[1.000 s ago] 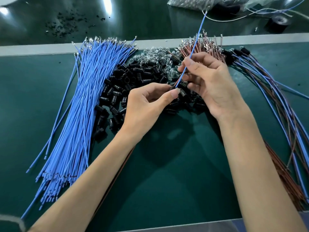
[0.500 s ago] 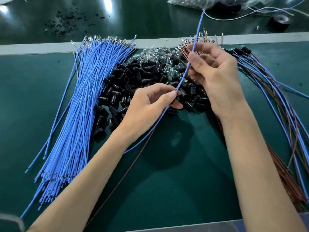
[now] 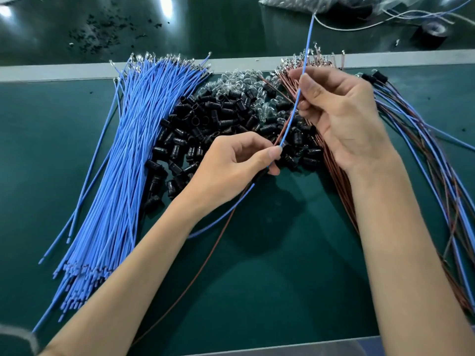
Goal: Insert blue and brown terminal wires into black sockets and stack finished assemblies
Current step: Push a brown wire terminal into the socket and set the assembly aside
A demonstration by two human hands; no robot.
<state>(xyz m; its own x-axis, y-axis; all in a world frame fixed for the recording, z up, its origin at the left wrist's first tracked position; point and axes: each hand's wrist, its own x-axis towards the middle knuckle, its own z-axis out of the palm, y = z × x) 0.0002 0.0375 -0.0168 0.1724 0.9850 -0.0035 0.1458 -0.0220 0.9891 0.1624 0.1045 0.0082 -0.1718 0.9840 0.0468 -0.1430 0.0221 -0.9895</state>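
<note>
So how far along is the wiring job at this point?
Done: a stack of finished assemblies lies at the right. In hand: the left hand grips a black socket, the right hand pinches a blue wire running to it. Left: a big blue wire bundle, brown wires and a socket pile.

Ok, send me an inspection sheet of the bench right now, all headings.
Surface: green mat, pale strip at its far edge.
Job's things: blue bundle left; sockets heaped centre; brown wires under the right hand; finished assemblies fanned right.
Clutter: clear bulbs behind the sockets; black crumbs far left.
Hands: left hand pinches blue wire and brown wire beside a black piece, probably a socket; right hand pinches the blue wire higher up.
Cables: blue wire rises past the strip; brown wire trails to the near edge.
Surroundings: tape roll, plastic bag on the far table.
</note>
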